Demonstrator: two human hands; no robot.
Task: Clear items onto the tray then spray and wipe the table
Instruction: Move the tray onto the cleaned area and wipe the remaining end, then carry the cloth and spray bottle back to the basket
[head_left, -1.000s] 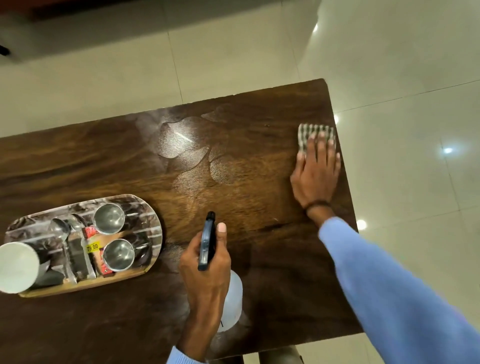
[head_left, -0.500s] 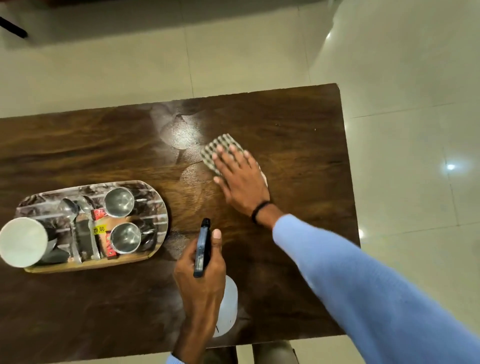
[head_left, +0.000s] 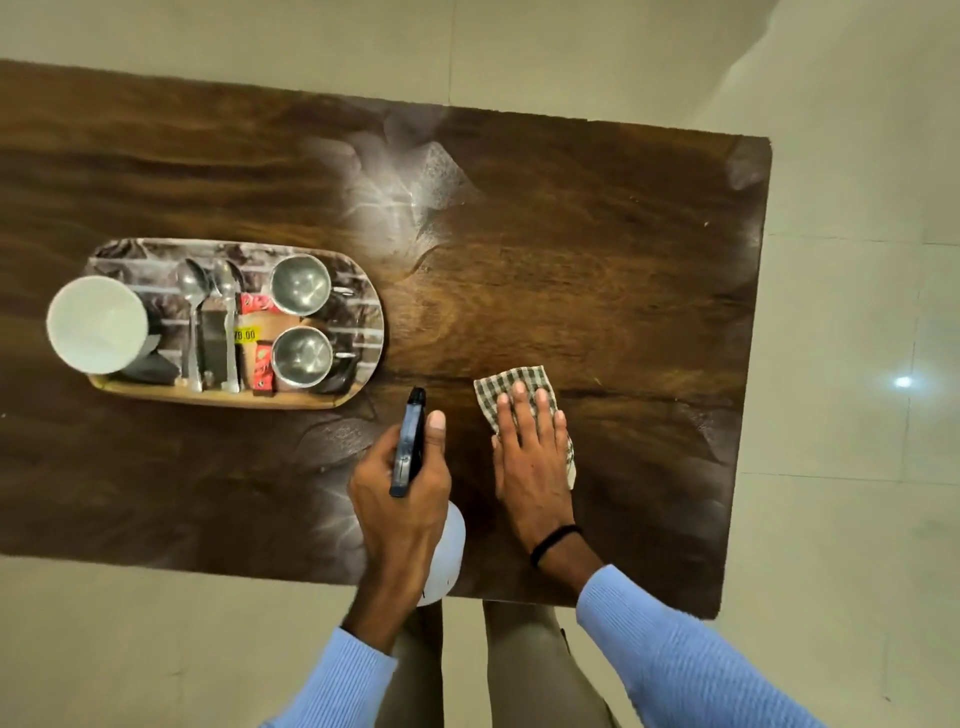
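The left grip (head_left: 410, 514) is clenched round a spray bottle (head_left: 452, 543), nozzle pointing up-frame. Just right of it, the right grip (head_left: 530, 467) lies flat, fingers straight, pressing a checked cloth (head_left: 511, 382) onto the desk (head_left: 623, 270) near its lower edge. Bare wood stretches right and upward. At left, one tray (head_left: 234, 401) carries two steel cups (head_left: 300, 285), two spoons (head_left: 191, 283) and one white cup (head_left: 97, 323).

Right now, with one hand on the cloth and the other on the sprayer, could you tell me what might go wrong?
1. The hazy wet spray patch on the dark wooden table lies well away from the checked fabric cloth under the right hand; it may dry streaky if missed.
2. The left hand grips the black-headed white spray bottle, nozzle close to the oval tray; a squeeze could mist the steel cups.
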